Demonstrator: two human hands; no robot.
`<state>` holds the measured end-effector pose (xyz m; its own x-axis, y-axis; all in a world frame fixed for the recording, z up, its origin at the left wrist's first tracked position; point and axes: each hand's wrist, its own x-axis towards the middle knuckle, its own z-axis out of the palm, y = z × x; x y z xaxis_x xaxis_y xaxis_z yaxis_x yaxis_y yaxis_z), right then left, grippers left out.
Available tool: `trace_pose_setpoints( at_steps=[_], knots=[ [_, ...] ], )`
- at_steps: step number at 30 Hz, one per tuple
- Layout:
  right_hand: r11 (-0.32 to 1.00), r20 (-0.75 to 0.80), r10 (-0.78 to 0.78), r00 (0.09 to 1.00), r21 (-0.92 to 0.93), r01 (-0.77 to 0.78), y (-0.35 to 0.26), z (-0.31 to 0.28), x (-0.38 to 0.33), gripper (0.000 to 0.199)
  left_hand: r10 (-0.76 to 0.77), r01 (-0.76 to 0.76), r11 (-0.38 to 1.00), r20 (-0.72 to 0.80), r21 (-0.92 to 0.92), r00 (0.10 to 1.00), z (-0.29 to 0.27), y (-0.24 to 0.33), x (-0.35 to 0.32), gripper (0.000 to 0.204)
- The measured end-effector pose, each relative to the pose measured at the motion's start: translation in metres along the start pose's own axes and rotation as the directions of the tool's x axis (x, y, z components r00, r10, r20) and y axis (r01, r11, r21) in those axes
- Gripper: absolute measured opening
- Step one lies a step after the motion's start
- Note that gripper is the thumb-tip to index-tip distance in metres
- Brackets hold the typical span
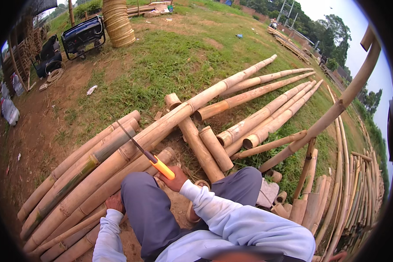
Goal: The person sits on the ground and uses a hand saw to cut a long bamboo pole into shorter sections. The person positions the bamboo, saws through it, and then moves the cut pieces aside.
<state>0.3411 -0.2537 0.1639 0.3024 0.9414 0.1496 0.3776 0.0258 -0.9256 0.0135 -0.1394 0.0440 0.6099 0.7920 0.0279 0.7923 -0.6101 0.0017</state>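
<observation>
My right hand (173,178) is closed around the orange handle of a hand saw (161,167). Its thin dark blade slants up and left across a long, thick bamboo pole (122,153). That pole rests on a shorter bamboo log (196,144) set crosswise beneath it. Beside my left knee, my left hand (114,203) is down against the bamboo poles; its fingers are partly hidden, so its grip is unclear. A greenish bamboo pole (81,171) lies just left of the thick one, among several others.
More bamboo poles (270,118) fan out ahead to the right, with a short bamboo piece (216,148) near them. A slanting bamboo post (323,120) rises at the right, close to stacked poles (362,187). A generator (83,37) and a coiled yellowish bundle (118,24) stand far left.
</observation>
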Motion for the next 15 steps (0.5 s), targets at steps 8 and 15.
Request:
trace_pose_setpoints(
  at_steps=[8,15],
  knots=[
    [0.998,0.009,0.056,0.998,0.019,-0.056,-0.001,0.000,0.003,0.024,-0.212,0.296,0.942,0.402,-0.159,0.891,0.015,0.016,-0.061,0.037],
    [1.000,-0.004,0.003,1.000,-0.011,-0.003,0.002,0.000,0.003,0.021,-0.231,0.349,0.929,0.545,-0.121,0.806,0.030,0.027,-0.106,0.032]
  ],
)
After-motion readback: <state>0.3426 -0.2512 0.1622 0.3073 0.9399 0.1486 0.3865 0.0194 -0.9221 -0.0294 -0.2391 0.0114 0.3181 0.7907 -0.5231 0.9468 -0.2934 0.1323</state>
